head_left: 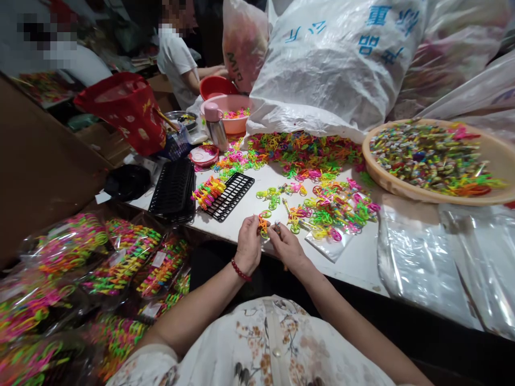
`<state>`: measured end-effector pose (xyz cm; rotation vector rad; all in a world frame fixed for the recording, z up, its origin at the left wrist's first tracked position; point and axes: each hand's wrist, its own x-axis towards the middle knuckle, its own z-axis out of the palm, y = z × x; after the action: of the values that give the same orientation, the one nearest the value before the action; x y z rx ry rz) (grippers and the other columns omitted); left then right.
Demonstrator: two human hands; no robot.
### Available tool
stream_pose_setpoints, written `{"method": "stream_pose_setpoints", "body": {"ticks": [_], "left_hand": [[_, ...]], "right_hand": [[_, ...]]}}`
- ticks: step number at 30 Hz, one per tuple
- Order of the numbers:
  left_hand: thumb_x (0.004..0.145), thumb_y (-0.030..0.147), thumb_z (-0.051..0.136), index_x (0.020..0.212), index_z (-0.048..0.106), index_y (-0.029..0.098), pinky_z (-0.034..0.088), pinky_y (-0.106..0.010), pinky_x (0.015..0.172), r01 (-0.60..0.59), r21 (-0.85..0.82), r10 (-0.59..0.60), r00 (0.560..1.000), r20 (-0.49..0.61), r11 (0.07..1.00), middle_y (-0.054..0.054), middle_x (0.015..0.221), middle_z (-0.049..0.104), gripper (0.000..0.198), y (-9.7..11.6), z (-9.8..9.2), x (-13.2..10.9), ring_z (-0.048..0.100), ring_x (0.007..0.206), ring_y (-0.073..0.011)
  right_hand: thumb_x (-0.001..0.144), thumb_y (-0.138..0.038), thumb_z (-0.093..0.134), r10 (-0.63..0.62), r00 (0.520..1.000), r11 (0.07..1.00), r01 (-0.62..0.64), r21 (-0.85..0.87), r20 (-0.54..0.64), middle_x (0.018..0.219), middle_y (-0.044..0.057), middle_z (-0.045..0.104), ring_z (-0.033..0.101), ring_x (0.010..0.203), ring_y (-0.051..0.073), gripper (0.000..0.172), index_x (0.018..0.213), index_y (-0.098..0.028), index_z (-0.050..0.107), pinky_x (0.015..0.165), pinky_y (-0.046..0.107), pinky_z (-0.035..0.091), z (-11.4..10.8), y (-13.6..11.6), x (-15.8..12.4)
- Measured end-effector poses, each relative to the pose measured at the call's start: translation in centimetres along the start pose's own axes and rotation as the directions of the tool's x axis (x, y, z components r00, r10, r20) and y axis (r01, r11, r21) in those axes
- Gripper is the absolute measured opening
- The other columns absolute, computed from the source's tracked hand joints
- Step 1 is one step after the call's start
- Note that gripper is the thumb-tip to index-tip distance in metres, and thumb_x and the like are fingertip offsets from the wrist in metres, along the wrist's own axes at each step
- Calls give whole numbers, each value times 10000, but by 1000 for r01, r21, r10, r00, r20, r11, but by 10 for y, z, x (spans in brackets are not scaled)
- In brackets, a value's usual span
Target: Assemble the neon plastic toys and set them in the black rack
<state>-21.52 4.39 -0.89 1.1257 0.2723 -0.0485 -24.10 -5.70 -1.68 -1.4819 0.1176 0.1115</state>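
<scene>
My left hand (248,244), with a red bead bracelet at the wrist, pinches a small orange and yellow plastic toy piece (263,226) at the near edge of the white table (354,260). My right hand (286,245) is closed beside it, gripping a small dark metallic part (277,225) against the same piece. Just beyond my hands lies a loose heap of neon plastic pieces (328,209). A black slotted rack (227,195) to the left holds a row of assembled pieces (208,192).
A round tan tray (499,161) of small parts stands at right, clear plastic bags (422,257) before it. Large white sacks (333,59) tower behind. Bagged finished pieces (100,268) pile at my left. Another person in a white shirt (175,56) sits by pink basins (231,110) and a flask (217,126).
</scene>
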Motion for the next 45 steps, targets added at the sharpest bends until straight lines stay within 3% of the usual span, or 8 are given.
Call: {"method": "stream_pose_setpoints", "body": {"ticks": [9, 13, 19, 24, 32, 37, 41, 45], "left_hand": [[787, 599, 609, 794, 462, 195, 349, -188, 432, -19, 36, 19, 1000, 7, 999, 74, 577, 449, 431, 9, -1, 7, 400, 454, -53], [772, 624, 616, 780, 456, 191, 288, -179, 386, 5, 90, -11, 998, 62, 996, 78, 549, 454, 461, 10, 0, 4, 371, 410, -43], [784, 592, 619, 808, 491, 186, 288, -179, 386, -6, 165, -13, 994, 112, 986, 74, 550, 470, 427, 8, 3, 1, 380, 413, -49], [810, 579, 588, 826, 504, 192, 313, -182, 426, -34, 237, 3, 992, 129, 971, 69, 578, 475, 397, 4, 1, 3, 383, 454, -61], [878, 466, 536, 768, 518, 197, 384, -226, 612, -220, 544, 145, 973, 177, 810, 22, 683, 532, 292, 6, -7, 9, 471, 651, -118], [882, 451, 526, 760, 507, 195, 386, -229, 602, -191, 534, 101, 976, 193, 823, 24, 677, 524, 284, 3, -7, 13, 466, 636, -120], [910, 439, 469, 779, 499, 197, 399, -235, 614, -202, 569, 101, 974, 204, 797, 23, 691, 528, 277, -10, 3, 20, 484, 645, -123], [959, 387, 354, 799, 482, 211, 411, -259, 639, -271, 702, 168, 962, 214, 658, 15, 714, 528, 270, -20, 19, 31, 502, 659, -136]], "right_hand": [[934, -462, 464, -138, 989, 930, 150, -335, 59, 620, -41, 503, 464, 594, 122, 297, 796, -234, 594, 557, 234, 352, -13, -19, -4], [891, -452, 540, -159, 987, 952, 160, -261, 22, 642, -34, 532, 456, 585, 117, 260, 845, -231, 669, 551, 233, 360, -15, -18, -2], [845, -482, 598, -92, 996, 987, 91, -136, -3, 620, -34, 526, 374, 484, 95, 270, 889, -236, 698, 420, 221, 265, -17, -15, -3], [866, -477, 578, -95, 995, 983, 97, -156, 16, 629, -24, 552, 420, 507, 102, 285, 927, -236, 718, 431, 221, 297, -22, -16, -5], [867, -373, 616, -294, 955, 919, 291, -265, 30, 870, 16, 717, 631, 799, 196, 179, 905, -254, 745, 741, 298, 473, -27, -12, -6], [935, -327, 516, -364, 921, 822, 389, -416, 143, 842, 34, 709, 635, 753, 189, 221, 943, -233, 715, 708, 298, 469, -25, -19, -13], [965, -323, 452, -392, 897, 659, 427, -619, 202, 827, 55, 678, 623, 739, 187, 264, 996, -204, 685, 693, 305, 480, -37, -22, -12], [954, -384, 466, -510, 858, 468, 343, -815, 69, 1036, 126, 634, 629, 878, 229, 352, 1191, -177, 622, 735, 337, 508, -59, -29, -7]]}}
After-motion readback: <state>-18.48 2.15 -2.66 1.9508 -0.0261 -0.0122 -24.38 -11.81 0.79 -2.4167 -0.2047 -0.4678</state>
